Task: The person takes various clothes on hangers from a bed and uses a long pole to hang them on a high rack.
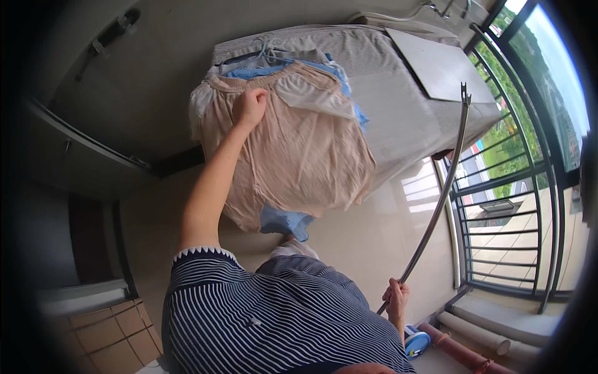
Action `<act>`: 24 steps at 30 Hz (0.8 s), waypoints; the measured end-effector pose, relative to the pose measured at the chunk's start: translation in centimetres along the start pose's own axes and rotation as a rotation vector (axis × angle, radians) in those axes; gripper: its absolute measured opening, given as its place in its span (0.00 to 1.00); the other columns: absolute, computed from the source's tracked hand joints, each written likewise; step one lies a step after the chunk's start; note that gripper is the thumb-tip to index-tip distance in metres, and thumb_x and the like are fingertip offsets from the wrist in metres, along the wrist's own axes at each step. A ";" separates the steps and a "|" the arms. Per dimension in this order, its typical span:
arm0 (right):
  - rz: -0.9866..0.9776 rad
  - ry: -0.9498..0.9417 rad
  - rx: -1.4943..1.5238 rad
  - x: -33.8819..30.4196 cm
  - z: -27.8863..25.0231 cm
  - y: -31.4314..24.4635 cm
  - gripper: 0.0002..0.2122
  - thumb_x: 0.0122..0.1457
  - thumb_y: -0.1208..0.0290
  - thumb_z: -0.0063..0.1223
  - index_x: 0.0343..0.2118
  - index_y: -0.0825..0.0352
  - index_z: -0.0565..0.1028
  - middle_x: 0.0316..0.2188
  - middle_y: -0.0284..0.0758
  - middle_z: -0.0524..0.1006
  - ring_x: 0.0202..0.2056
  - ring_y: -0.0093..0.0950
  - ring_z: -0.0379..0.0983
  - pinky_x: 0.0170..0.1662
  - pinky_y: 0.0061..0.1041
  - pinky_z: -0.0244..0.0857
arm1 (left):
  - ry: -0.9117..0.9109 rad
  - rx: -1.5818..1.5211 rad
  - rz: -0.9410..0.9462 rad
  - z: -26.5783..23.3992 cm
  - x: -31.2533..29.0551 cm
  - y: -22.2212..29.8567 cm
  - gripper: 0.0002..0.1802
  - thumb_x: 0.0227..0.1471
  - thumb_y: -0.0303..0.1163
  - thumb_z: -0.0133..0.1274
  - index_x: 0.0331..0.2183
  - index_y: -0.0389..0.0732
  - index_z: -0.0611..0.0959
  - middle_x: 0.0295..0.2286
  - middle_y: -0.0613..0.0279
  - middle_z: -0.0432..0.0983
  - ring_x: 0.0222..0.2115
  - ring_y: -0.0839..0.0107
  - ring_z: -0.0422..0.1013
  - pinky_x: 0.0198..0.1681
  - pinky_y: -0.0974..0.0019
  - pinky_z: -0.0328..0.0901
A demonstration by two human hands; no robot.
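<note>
Beige trousers [305, 149], with a gathered waistband and pale pocket linings showing, are spread over other clothes on a cloth-covered surface. My left hand [250, 107] is at the waistband, its fingers curled closed on the fabric. Beneath the trousers, parts of a blue garment [286, 222] show at the bottom and along the right side. Light-coloured hangers [266, 48] stick out at the top of the pile. Low on the right, my right hand [396, 295] is wrapped round a long metal pole [443, 193], which slants upward to a forked tip.
A pale cloth [398, 118] drapes the surface under the clothes, with a flat white board [442, 62] at its far right. Dark window railings [504, 218] line the right side. Pipes [473, 330] and a blue-and-white round object [416, 343] lie near the lower right.
</note>
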State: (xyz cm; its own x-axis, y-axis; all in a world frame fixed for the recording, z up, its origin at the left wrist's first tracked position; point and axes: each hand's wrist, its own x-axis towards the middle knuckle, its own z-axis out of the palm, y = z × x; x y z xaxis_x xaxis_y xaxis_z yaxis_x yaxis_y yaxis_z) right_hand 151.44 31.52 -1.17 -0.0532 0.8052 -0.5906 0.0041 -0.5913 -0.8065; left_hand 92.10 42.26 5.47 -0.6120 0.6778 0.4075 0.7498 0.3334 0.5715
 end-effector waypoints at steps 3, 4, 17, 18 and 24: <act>0.016 -0.040 -0.028 2.0 2.7 -2.0 0.11 0.50 0.73 0.51 0.14 0.61 0.64 0.07 0.25 0.60 0.07 0.15 0.55 0.10 0.16 0.52 | 0.083 0.298 -0.020 0.8 4.5 -3.8 0.09 0.42 0.32 0.48 0.30 0.48 0.80 0.29 0.60 0.73 0.32 0.60 0.69 0.34 0.62 0.64; 0.021 -0.041 -0.047 1.6 3.6 -2.4 0.11 0.50 0.73 0.51 0.14 0.61 0.64 0.07 0.25 0.60 0.07 0.15 0.55 0.10 0.16 0.52 | 0.106 0.340 0.007 0.5 5.5 -5.2 0.10 0.42 0.32 0.48 0.30 0.49 0.80 0.31 0.60 0.73 0.34 0.60 0.68 0.36 0.62 0.63; 0.033 -0.030 -0.119 2.6 9.7 -2.9 0.10 0.51 0.74 0.49 0.16 0.62 0.64 0.06 0.25 0.60 0.06 0.15 0.54 0.10 0.16 0.52 | -0.003 0.485 -0.023 0.8 12.8 -11.2 0.07 0.38 0.29 0.52 0.27 0.47 0.77 0.28 0.60 0.73 0.34 0.59 0.67 0.35 0.56 0.62; 0.041 -0.025 -0.126 2.7 10.0 -3.0 0.10 0.51 0.74 0.49 0.16 0.62 0.64 0.06 0.25 0.60 0.06 0.15 0.54 0.10 0.16 0.52 | 0.026 0.448 0.012 1.0 12.9 -11.6 0.07 0.39 0.29 0.51 0.27 0.46 0.76 0.27 0.59 0.73 0.32 0.58 0.68 0.34 0.56 0.63; 0.031 -0.010 -0.085 3.5 10.9 -3.8 0.11 0.50 0.74 0.51 0.15 0.62 0.64 0.07 0.25 0.59 0.07 0.15 0.54 0.10 0.16 0.52 | 0.306 0.090 0.160 -1.1 10.9 -10.0 0.05 0.42 0.28 0.50 0.27 0.43 0.74 0.24 0.58 0.73 0.27 0.58 0.70 0.29 0.60 0.63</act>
State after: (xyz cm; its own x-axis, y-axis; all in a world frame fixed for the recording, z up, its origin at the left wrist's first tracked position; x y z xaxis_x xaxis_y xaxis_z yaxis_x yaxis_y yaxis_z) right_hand 140.32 36.07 0.18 -0.0621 0.7859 -0.6152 0.0908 -0.6094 -0.7877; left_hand 77.63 45.55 4.98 -0.5219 0.5030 0.6890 0.8530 0.3043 0.4240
